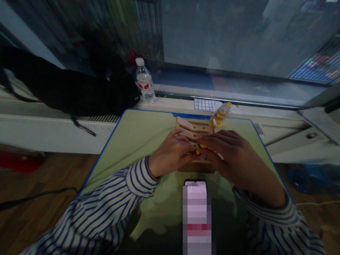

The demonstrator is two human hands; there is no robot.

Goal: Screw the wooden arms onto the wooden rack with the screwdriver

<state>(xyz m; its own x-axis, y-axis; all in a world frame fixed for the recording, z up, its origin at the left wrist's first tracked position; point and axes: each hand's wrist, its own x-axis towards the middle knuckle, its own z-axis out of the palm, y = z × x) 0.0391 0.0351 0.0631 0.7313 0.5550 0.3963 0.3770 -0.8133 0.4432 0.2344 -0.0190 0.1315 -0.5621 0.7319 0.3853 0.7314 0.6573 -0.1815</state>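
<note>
A wooden piece (184, 124) with angled strips and small dark holes lies near the middle of the table, partly covered by my hands. My left hand (172, 152) rests against its left side, thumb and finger closed at a small yellow-orange piece (197, 151). From the right, my right hand (236, 150) pinches a small yellow and black piece (203, 145) over the wood, close to the left fingertips. Both pieces are too small and too hidden to name, and I cannot tell whether they are joined.
A phone (196, 183), partly pixelated, lies on the light green table (146, 131) in front of the wood. Behind stand a clear plastic packet (221, 114) with yellow print and a water bottle (145, 83) on the sill. A black bag (79, 92) sits at left.
</note>
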